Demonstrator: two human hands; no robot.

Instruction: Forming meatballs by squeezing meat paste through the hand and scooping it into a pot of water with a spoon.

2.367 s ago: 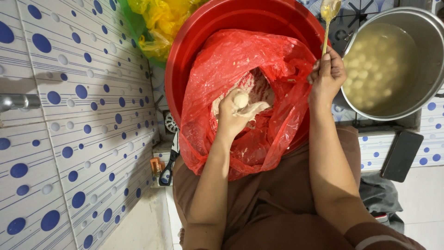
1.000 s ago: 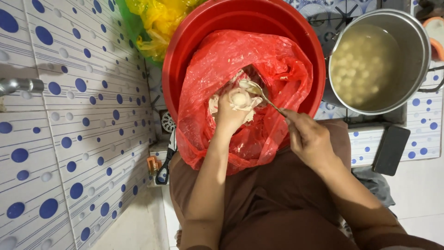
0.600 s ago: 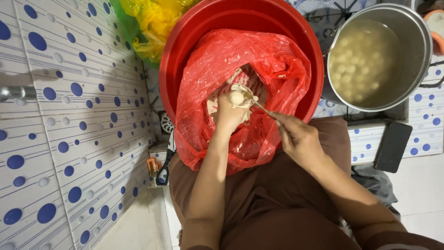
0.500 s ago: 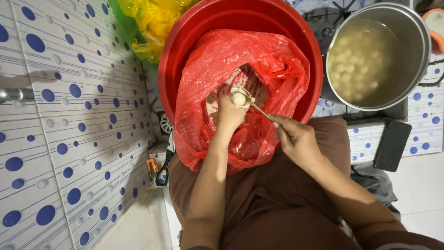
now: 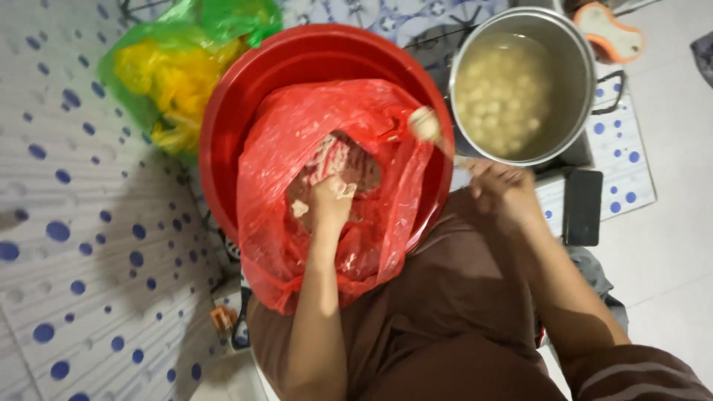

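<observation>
A red basin (image 5: 245, 96) holds a red plastic bag (image 5: 297, 134) with pale minced paste (image 5: 338, 160) inside. My left hand (image 5: 330, 204) is down in the bag, closed on a lump of the paste. My right hand (image 5: 501, 189) grips a spoon (image 5: 434, 130) whose bowl carries a ball of paste, raised over the basin's right rim between the bag and a metal pot (image 5: 587, 82). The pot holds cloudy water with several pale balls (image 5: 501, 89) floating in it.
A green and yellow plastic bag (image 5: 174, 67) lies behind the basin on the left. A dark phone-like slab (image 5: 583, 208) lies below the pot. White floor tiles with blue dots (image 5: 89, 245) spread to the left. My brown-clad lap (image 5: 445, 312) fills the lower middle.
My right hand has lifted the spoon with a ball of paste away from my left hand and swung it right toward the pot. My left hand has sunk back into the bag.
</observation>
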